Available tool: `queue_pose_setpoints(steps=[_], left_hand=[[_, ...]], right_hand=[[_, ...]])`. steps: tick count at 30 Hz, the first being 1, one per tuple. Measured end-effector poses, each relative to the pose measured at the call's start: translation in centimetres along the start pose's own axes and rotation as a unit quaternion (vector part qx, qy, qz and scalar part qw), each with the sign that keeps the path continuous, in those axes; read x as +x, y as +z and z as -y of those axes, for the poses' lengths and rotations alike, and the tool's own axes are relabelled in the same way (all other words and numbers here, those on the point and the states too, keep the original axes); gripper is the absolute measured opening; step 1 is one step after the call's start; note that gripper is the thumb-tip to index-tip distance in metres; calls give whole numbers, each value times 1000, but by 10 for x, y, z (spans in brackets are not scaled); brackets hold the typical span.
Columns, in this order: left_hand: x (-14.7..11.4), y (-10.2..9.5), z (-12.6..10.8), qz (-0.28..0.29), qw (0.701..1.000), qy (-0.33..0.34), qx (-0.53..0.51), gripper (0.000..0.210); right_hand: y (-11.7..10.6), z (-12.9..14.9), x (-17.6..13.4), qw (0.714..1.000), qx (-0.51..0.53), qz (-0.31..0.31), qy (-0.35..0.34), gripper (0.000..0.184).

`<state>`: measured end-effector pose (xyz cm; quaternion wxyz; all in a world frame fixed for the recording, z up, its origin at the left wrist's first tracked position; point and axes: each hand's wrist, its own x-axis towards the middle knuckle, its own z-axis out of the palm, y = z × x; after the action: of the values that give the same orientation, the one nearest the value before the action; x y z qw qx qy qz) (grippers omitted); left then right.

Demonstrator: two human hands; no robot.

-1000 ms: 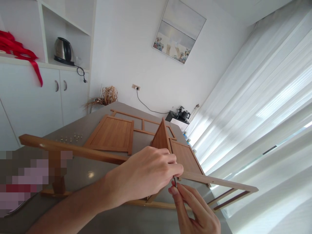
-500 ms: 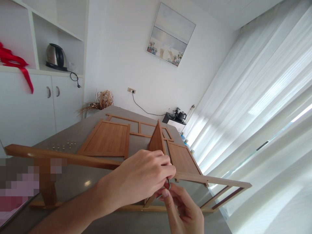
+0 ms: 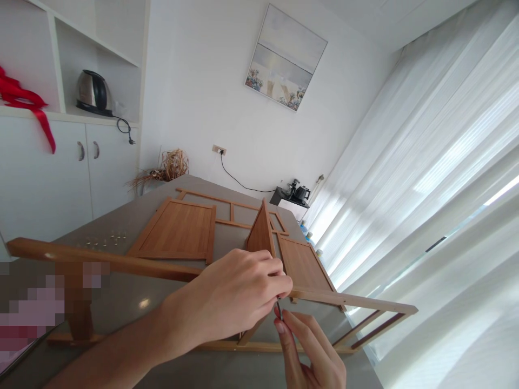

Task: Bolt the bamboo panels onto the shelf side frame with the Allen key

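My left hand [image 3: 239, 289] is closed round the upper rail of a wooden frame [image 3: 357, 300], where a shelf panel [image 3: 261, 232] meets it. Its fingertips are partly hidden behind the rail. Just below, my right hand [image 3: 310, 346] pinches a thin dark Allen key [image 3: 279, 309] between thumb and fingers. The key points up toward the underside of the left fingers; its far end is hidden there, so I cannot tell whether it sits in a screw. The frame stands on edge on the grey table [image 3: 150, 373].
Behind the frame lie a wooden panel [image 3: 178, 229], a second panel [image 3: 304, 262] and an open wooden frame [image 3: 232, 212]. Several small shiny fittings [image 3: 105, 241] are scattered at the left. A kettle [image 3: 93, 92] stands on the shelf; curtains [image 3: 425, 162] hang at the right.
My right hand has shifted slightly right and down, and the Allen key has turned in its fingers. The left hand keeps its hold on the frame.
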<state>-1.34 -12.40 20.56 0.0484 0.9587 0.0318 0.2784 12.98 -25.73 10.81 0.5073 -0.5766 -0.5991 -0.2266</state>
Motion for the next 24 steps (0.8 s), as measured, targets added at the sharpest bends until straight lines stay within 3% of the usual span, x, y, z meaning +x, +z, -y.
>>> queue_pose_setpoints(steps=[18, 21, 24], left_hand=[[-1, 2, 0, 10, 1000, 4, 28, 11], [-1, 2, -1, 5, 999, 5, 37, 10], [-1, 3, 0, 8, 999, 5, 39, 10]], right_hand=[[-19, -6, 15, 984, -140, 21, -106, 24], [-16, -4, 13, 992, -110, 17, -63, 17], [-10, 1, 10, 997, -52, 29, 39, 8]])
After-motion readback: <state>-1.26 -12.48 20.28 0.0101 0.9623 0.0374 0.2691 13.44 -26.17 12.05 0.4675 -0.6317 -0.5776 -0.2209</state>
